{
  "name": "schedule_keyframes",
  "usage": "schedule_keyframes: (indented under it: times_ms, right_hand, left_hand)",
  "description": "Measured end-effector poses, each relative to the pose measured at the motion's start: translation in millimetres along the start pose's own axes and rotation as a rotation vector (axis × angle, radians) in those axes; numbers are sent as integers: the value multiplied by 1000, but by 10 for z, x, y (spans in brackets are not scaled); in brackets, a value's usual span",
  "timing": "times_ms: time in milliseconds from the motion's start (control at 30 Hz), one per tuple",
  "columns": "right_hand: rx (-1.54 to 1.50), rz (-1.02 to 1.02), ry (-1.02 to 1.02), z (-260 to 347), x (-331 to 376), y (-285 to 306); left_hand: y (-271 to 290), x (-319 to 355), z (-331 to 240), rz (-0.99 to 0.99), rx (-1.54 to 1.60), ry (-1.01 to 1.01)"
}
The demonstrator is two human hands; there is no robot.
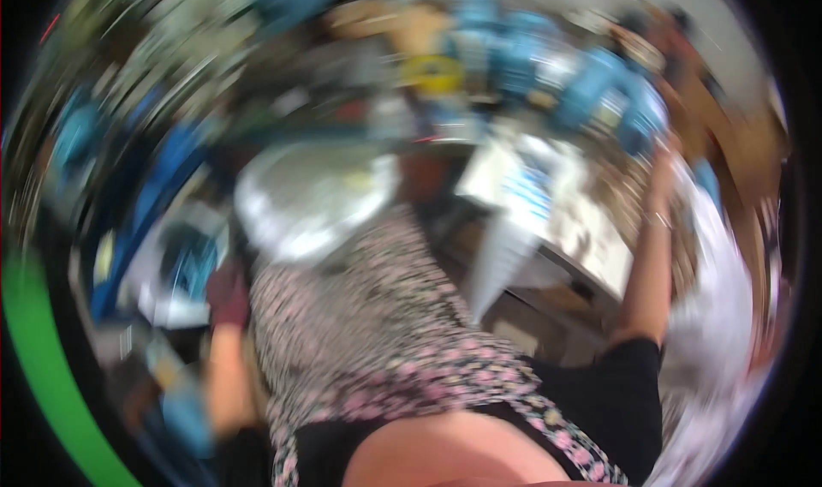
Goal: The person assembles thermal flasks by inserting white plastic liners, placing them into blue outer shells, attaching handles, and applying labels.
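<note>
Motion smears the whole view. My left hand (228, 293), in a dark reddish glove, hangs low at my left side. It is next to a white container (158, 268) with something blue inside, and its fingers are too blurred to read. My right hand (663, 177) is bare and stretched far out to the right. It reaches beside a row of blue and white bundles (591, 84); whether it touches the nearest one, and how its fingers lie, is lost in the blur. A large silvery, shiny round thing (315, 197) lies in front of my flowered apron (342, 324).
A white tabletop (599, 239) stands to the right, with a white sheet (505, 247) hanging off its edge. A yellow ring-shaped thing (432, 73) is at the back. White plastic-like material (715, 290) lies along the far right, and a green curved edge (38, 358) runs down the left.
</note>
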State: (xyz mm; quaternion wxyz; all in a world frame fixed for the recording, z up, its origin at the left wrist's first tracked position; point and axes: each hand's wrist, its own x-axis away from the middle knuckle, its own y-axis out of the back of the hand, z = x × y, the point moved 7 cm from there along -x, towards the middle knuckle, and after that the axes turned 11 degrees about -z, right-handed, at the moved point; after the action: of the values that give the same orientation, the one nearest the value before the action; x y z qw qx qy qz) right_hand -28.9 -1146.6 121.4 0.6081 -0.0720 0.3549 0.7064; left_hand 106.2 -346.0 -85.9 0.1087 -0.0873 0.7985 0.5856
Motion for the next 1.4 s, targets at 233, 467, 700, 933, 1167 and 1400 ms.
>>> schedule_keyframes:
  times_ms: [233, 467, 700, 933, 1167, 1400]
  right_hand:
    - [-339, 967, 308, 924, 2898, -1690]
    - [-53, 918, 912, 1087, 3555, -2101]
    - [-12, 1120, 884, 1586, 3138, -1814]
    - [-120, 1245, 825, 1891, 3348, -1330]
    - [-1094, 1389, 1229, 3458, 4506, -441]
    - [-973, 1006, 639, 3073, 3227, -609]
  left_hand:
    - [-135, 1497, 954, -97, -7, 264]
    - [945, 2813, 2331, 65, -535, 712]
    - [1570, 2500, 2941, 559, -825, 714]
    - [1746, 2744, 2067, 408, -704, 568]
    - [2739, 725, -1127, -58, -34, -429]
    - [2793, 832, -2831, -256, 609, -405]
